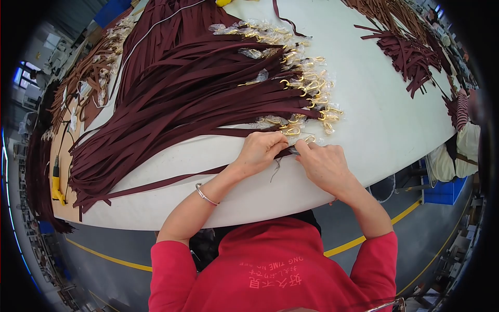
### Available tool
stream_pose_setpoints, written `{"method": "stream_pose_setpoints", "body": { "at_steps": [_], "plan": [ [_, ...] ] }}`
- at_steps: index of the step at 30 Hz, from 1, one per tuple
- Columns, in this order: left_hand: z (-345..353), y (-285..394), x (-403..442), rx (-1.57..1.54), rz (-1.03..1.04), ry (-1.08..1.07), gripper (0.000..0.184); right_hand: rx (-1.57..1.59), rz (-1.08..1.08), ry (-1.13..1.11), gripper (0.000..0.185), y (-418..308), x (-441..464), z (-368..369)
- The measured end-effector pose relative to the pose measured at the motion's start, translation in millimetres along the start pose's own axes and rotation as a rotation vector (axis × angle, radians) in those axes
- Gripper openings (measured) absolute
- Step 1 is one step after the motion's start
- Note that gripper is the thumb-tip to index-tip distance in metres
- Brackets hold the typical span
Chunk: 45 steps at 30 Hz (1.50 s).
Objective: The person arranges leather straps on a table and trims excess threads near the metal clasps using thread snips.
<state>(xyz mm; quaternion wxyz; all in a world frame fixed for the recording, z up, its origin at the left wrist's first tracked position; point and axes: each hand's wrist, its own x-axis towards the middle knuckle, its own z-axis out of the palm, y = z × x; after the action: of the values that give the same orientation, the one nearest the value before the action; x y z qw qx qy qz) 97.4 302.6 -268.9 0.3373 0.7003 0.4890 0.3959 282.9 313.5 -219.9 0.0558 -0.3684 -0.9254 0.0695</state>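
My left hand [261,152] is closed in a pinch on the end part of a maroon strap [171,180], whose length trails left across the table. Close beside it, my right hand [324,165] is also closed, thumb and finger pressed together at the same strap end. A gold hook [310,139] in clear plastic shows just beyond the right fingertips. Loose dark threads [277,167] dangle below the pinch. The fingers hide most of the strap end. Beyond both hands lies a large bundle of maroon straps [208,88], with plastic-wrapped gold hooks [312,86] at the right ends.
The white table [364,119] has a curved-looking front edge near my body. More maroon straps [410,54] lie at the far right, brown straps [78,83] at the left. A yellow-handled tool [57,190] sits at the left edge. A blue crate [446,193] stands below right.
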Motion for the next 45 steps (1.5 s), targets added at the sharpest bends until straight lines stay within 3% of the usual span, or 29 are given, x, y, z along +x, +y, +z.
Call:
{"method": "stream_pose_setpoints", "body": {
  "at_steps": [29,32,34,37,45],
  "plan": [
    [-6,2,1,0.104,0.041,-0.011,0.005,0.116,0.055,0.041,0.023,0,-2,12],
    [-13,4,-3,0.281,0.074,-0.075,0.010,0.111,0.069,0.003,0.023,0,-3,9],
    [-21,16,-2,0.523,-0.075,-0.229,0.021,0.137,0.079,-0.007,0.023,0,-3,8],
    [-24,39,-3,0.506,-0.004,-0.198,0.029,0.157,0.080,-0.006,0.023,0,-4,9],
    [-19,15,0,0.433,0.046,-0.313,0.022,0.163,0.093,-0.044,0.023,-1,-3,5]
  ]
}}
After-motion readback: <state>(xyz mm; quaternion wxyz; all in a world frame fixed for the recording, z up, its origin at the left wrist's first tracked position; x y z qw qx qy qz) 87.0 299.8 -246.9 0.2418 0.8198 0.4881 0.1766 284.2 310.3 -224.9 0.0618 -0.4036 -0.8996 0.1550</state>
